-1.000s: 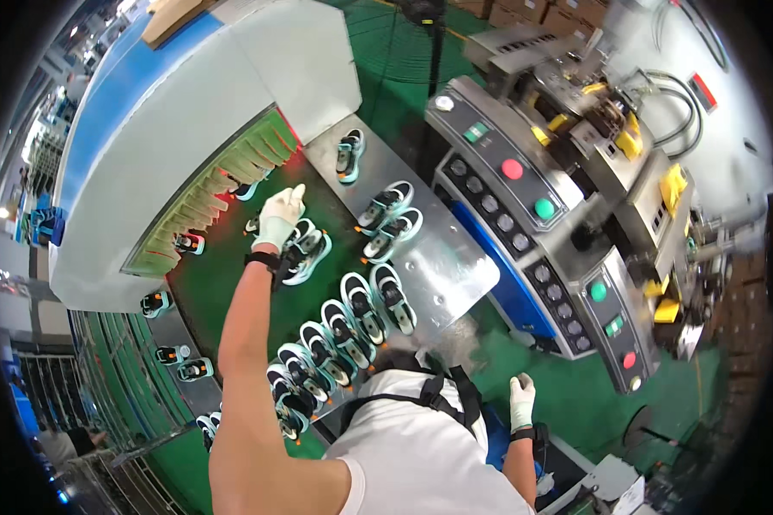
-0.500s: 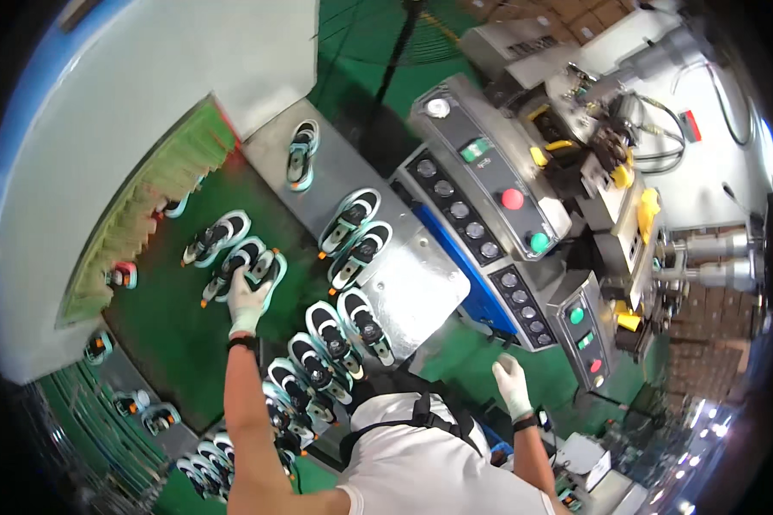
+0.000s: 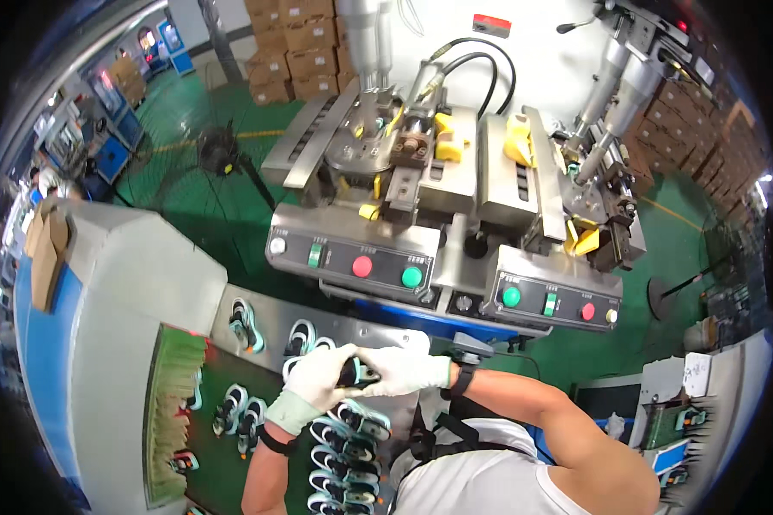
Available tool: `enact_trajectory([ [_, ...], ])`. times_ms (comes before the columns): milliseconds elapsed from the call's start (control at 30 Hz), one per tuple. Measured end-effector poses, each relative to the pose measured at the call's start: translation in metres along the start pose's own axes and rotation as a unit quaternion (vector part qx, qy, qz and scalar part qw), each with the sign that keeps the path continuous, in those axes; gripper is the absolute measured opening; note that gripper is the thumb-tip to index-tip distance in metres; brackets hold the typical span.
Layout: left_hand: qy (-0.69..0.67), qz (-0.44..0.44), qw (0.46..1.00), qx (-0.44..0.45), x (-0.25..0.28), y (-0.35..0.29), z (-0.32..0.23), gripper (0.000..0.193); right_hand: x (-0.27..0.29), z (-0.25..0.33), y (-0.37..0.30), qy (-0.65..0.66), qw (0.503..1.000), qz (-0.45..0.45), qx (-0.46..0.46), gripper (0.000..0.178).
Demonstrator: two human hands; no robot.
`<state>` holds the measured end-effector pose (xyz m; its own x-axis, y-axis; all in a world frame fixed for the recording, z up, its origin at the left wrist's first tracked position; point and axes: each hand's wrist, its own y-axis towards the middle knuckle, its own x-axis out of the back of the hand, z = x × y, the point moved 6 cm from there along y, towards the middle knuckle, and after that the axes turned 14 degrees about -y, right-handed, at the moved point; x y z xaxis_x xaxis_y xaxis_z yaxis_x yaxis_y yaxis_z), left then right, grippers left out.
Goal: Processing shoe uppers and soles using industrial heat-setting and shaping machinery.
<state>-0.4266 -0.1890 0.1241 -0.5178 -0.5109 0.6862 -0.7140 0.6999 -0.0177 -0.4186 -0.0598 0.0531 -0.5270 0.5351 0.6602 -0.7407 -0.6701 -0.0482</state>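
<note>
Both my hands wear white gloves and meet over the steel table edge [image 3: 408, 342]. My left hand [image 3: 318, 382] and my right hand [image 3: 401, 371] are closed from either side on one small dark shoe with a teal and white sole [image 3: 353, 375]. Just below them several more such shoes [image 3: 345, 439] lie in a row on the dark green belt [image 3: 219, 463]. Two shoes [image 3: 299, 336] sit on the steel plate just behind my hands, and another shoe [image 3: 246, 324] lies further left.
A grey press machine with red and green buttons [image 3: 386, 270] and yellow parts stands right behind the belt. A grey tunnel with a green fringed curtain [image 3: 170, 412] covers the belt at left. A floor fan [image 3: 219, 150] and stacked cardboard boxes [image 3: 292, 47] are further back.
My left hand drew back from the shoes out on the belt. My right hand rose from beside my body to meet it on one shoe. The view swung up toward the machine.
</note>
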Motion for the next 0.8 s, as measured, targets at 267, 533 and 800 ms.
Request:
enact_trajectory([
  [267, -0.168, -0.329, 0.925, -0.091, 0.04, 0.102, -0.013, 0.06, 0.065, -0.091, -0.129, 0.476, 0.863, -0.023, -0.171, 0.06],
  [533, -0.253, -0.349, 0.902, -0.029, 0.065, 0.214, 0.041, 0.049, 0.148, -0.109, -0.146, 0.71, 0.68, -0.177, -0.044, 0.077],
  [800, -0.297, -0.343, 0.891, -0.017, 0.082, 0.249, 0.068, 0.06, 0.165, -0.112, -0.13, 0.739, 0.623, -0.257, -0.001, 0.067],
])
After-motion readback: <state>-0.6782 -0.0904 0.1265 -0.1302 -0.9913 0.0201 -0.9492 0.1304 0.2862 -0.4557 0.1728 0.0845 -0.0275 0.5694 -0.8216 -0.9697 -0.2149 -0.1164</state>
